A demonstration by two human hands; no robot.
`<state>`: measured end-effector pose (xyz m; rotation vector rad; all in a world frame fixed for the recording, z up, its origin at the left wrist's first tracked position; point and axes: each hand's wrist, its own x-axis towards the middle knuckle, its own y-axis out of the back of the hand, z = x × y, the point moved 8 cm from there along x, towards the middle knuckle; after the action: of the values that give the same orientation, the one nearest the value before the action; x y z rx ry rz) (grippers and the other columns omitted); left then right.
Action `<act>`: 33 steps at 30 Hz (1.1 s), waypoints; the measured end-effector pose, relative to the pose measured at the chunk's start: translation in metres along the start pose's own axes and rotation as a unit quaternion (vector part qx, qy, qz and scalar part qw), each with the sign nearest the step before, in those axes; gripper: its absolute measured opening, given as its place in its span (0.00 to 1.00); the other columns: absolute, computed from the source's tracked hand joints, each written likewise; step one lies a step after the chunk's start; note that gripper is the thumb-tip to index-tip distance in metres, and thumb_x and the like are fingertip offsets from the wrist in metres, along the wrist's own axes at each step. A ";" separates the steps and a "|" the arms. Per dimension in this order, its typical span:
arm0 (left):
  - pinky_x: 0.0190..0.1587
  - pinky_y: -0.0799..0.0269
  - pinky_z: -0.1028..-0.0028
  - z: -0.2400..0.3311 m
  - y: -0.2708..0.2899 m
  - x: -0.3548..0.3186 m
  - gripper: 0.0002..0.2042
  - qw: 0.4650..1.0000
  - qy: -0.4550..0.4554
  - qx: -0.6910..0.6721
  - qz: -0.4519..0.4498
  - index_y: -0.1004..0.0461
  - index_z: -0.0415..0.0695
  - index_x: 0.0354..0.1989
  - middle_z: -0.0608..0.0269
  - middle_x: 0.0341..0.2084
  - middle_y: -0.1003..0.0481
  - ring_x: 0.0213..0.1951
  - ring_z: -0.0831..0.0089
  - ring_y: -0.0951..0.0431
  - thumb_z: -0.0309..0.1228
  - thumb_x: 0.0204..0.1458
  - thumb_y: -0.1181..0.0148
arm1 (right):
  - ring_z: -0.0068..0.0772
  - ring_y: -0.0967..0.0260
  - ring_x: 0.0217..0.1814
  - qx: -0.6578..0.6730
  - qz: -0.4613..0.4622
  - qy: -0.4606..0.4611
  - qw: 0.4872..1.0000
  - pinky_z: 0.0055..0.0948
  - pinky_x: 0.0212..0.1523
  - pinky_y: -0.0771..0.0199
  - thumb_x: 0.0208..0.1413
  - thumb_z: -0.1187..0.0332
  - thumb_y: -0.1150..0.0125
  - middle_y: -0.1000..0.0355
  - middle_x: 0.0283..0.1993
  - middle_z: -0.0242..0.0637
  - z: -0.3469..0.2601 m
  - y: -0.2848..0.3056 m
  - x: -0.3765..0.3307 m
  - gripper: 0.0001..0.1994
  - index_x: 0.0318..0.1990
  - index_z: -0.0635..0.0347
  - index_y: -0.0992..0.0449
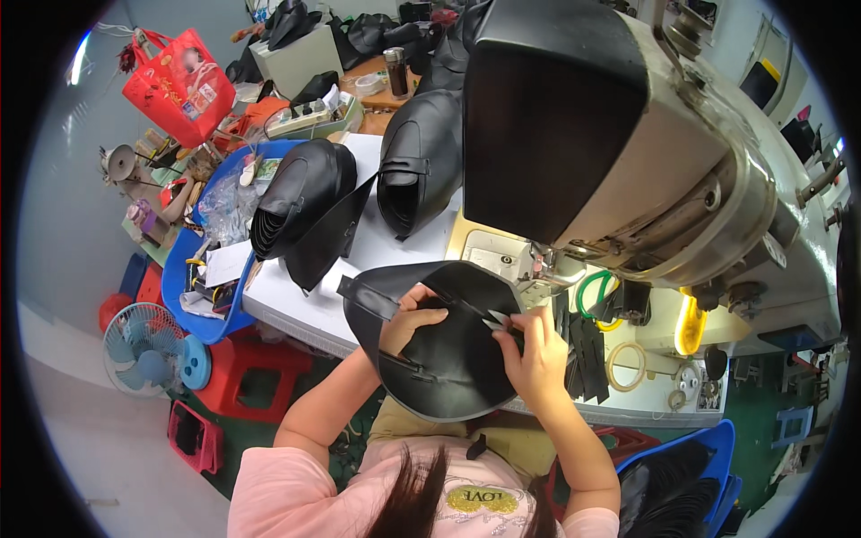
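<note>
Black leather piece (448, 359) is held over the worktop (296, 296) front edge, left hand (408, 325) gripping inside it, right hand (536, 359) pinching small snips (496, 320) at its rim. Trimming looks underway; stacked uppers (305, 202) behind. Machine head (628, 134) crowds the right, little room.

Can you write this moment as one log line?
left hand: holds black leather piece | right hand: small snips on it | beside: sewing machine
</note>
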<state>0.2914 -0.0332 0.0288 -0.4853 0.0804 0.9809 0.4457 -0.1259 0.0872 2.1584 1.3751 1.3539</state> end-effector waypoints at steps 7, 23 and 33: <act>0.43 0.32 0.77 -0.012 0.009 0.004 0.09 0.985 -0.109 0.131 0.019 0.27 0.41 0.38 0.63 0.32 0.26 0.37 0.77 0.27 0.24 0.47 0.42 | 0.37 0.36 0.18 -0.060 0.055 0.095 0.992 0.30 0.18 0.35 0.39 0.69 0.32 0.36 0.28 0.38 -0.015 -0.014 0.015 0.14 0.29 0.61 0.32; 0.61 0.50 0.53 0.089 0.027 0.044 0.30 0.488 -0.447 0.739 0.130 0.35 0.48 0.55 0.49 0.58 0.42 0.61 0.50 0.45 0.26 0.37 0.38 | 0.44 0.32 0.30 0.073 0.033 -0.093 0.992 0.32 0.28 0.32 0.44 0.74 0.37 0.34 0.32 0.43 0.042 0.009 -0.039 0.10 0.32 0.64 0.32; 0.56 0.43 0.52 0.015 0.015 0.020 0.14 0.602 -0.438 0.629 0.223 0.29 0.40 0.41 0.46 0.51 0.37 0.57 0.47 0.42 0.28 0.44 0.41 | 0.40 0.31 0.28 0.075 -0.042 -0.071 0.994 0.32 0.25 0.31 0.39 0.71 0.34 0.33 0.33 0.39 0.035 -0.036 -0.068 0.14 0.35 0.61 0.30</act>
<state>0.2881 -0.0049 0.0310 1.4318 -0.0129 1.2841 0.4445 -0.1527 0.0073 2.2137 1.5363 1.0753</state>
